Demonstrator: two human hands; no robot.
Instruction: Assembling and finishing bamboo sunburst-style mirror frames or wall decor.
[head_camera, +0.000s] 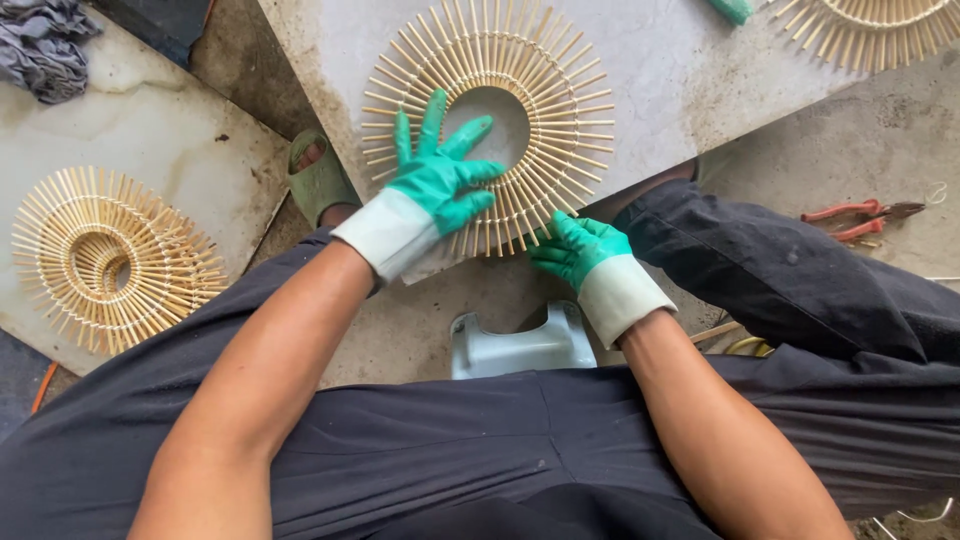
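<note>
A round sunburst frame of thin bamboo sticks (520, 60) lies flat on a pale stone slab (660, 70). My left hand (440, 175), in a green glove with a white cuff, presses flat on the ring's lower left side, fingers spread. At the frame's lower edge, my right hand (580, 248), gloved the same way, pinches the ends of the sticks. Both forearms reach out over my dark trousers.
A stack of similar bamboo rings (110, 260) sits on a slab at left, another ring (880, 25) at top right. Red-handled pliers (860, 220) lie on the floor at right. A grey-blue plastic stool (520, 345) shows between my legs, a green sandal (320, 180) beside the slab, a grey cloth (45, 45) top left.
</note>
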